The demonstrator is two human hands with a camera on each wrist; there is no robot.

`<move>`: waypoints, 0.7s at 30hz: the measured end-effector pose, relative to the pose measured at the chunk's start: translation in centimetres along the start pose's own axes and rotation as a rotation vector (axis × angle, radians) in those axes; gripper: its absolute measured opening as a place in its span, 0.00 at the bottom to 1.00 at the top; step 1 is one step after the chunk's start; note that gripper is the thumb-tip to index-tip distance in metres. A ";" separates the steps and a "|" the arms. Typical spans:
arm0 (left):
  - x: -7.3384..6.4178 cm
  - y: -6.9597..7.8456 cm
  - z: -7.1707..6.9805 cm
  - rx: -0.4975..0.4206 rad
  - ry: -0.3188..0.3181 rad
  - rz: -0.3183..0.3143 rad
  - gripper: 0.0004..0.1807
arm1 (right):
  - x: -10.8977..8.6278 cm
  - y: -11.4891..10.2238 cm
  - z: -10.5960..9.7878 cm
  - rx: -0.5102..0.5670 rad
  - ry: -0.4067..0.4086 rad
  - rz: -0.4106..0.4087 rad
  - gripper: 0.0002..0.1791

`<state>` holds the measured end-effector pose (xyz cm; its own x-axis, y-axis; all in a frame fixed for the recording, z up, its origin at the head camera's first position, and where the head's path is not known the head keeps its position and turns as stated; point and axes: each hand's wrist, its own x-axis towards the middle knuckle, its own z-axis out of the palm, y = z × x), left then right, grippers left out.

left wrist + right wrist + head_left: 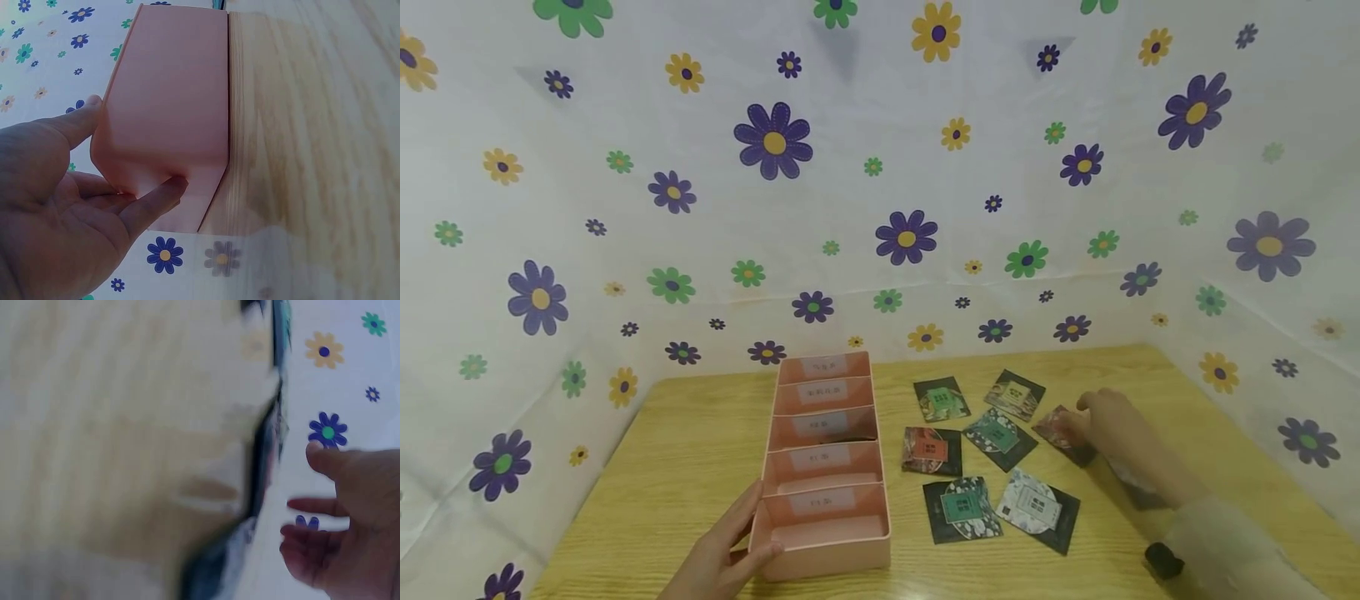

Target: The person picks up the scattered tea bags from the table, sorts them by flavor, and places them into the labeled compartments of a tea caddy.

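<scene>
A pink divided storage box point(820, 562) stands left of centre in the head view. My left hand point(722, 546) grips its near left corner, the thumb at the front and the other fingers along the left side; the left wrist view shows the box wall point(169, 87) close up. At the right, my right hand point(1101, 421) reaches over a dark sachet with a reddish picture point(1052, 427), fingertips right at it. In the right wrist view the thumb and fingers point(306, 540) are spread apart, with nothing between them.
Several tea sachets lie between box and right hand, among them a white-patterned sachet point(1033, 508) and a red-labelled sachet point(917, 450). Another dark sachet point(1146, 498) lies under the right forearm. Paper labels point(831, 500) mark the compartments. Flowered cloth point(850, 275) surrounds the wooden table point(700, 433).
</scene>
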<state>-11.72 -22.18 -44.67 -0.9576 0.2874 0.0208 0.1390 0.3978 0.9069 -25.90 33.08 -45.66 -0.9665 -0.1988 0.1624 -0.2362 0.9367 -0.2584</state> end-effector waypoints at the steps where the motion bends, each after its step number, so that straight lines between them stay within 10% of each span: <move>1: 0.0 0.0 0.0 0.000 -0.002 -0.001 0.44 | 0.1 0.1 -0.2 -0.004 0.005 -0.049 0.21; 6: 0.1 0.1 0.2 0.006 0.005 -0.016 0.45 | 0.5 0.4 -1.0 0.116 -0.161 -0.242 0.32; 11: 0.1 0.2 0.1 0.002 -0.006 -0.037 0.45 | 0.8 0.9 -0.9 0.226 -0.329 -0.268 0.40; 21: 0.1 0.2 0.1 -0.005 0.016 -0.098 0.46 | 1.3 1.7 -1.0 0.152 -0.255 -0.157 0.38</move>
<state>-11.79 -21.92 -44.50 -0.9704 0.2336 -0.0611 0.0437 0.4190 0.9070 -27.50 34.71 -44.96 -0.9067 -0.4208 -0.0268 -0.3779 0.8391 -0.3913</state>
